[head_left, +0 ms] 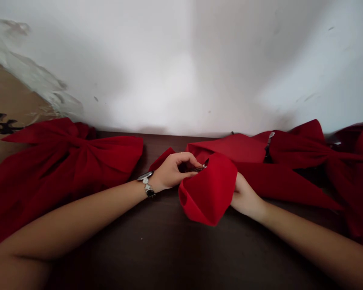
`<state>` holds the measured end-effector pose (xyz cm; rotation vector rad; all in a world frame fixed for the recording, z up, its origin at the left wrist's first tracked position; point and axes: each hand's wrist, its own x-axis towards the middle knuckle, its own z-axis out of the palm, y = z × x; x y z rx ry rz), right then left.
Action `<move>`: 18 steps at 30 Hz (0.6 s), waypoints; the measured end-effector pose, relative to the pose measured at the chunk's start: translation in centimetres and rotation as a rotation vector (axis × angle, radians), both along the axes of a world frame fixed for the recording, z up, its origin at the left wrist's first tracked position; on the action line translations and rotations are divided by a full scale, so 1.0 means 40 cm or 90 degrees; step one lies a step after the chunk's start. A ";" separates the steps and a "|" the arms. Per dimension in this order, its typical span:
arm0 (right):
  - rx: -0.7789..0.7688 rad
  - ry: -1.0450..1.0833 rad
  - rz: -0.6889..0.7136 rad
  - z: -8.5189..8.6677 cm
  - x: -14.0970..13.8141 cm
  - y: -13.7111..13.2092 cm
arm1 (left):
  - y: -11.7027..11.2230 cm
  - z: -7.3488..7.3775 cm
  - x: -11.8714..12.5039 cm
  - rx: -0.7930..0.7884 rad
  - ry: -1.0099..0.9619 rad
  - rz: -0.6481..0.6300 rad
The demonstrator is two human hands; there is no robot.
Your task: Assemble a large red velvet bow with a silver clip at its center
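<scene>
One red bow is lying at the left and another at the right, on a dark wooden table standing against a white wall with peeling paint. Between the two bows, the left hand, wearing a watch, is closing in a pinch on a small metal piece at a folded red cloth, which the right hand is gripping from behind.

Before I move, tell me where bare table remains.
The widest patch is the dark tabletop in front of the red fabric, between your forearms. A narrow strip lies behind the left hand, beside a red bow. Crowded: the right, with red bows past the right hand.
</scene>
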<state>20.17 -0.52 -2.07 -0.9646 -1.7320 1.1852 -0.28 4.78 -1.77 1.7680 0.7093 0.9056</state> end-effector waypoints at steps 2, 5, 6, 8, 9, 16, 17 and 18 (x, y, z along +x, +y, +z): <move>0.038 -0.030 0.009 0.002 0.006 0.003 | 0.002 0.000 -0.002 0.018 0.003 -0.014; 0.065 -0.083 -0.006 -0.005 0.018 0.007 | 0.006 0.000 -0.005 0.070 0.009 -0.054; 0.061 -0.104 -0.022 -0.008 0.021 0.008 | 0.008 0.001 -0.006 0.086 0.016 -0.069; 0.080 -0.123 -0.058 -0.014 0.026 0.009 | 0.009 0.005 -0.008 0.117 0.044 -0.099; 0.110 -0.126 -0.070 -0.015 0.027 0.010 | 0.010 0.007 -0.009 0.131 0.060 -0.112; 0.390 -0.280 -0.014 0.015 0.022 0.040 | 0.017 0.013 -0.012 0.221 0.126 -0.142; 0.408 -0.301 -0.004 0.023 0.026 0.049 | 0.016 0.012 -0.012 0.238 0.130 -0.136; 0.418 -0.322 0.009 0.033 0.033 0.059 | 0.014 0.012 -0.010 0.256 0.135 -0.125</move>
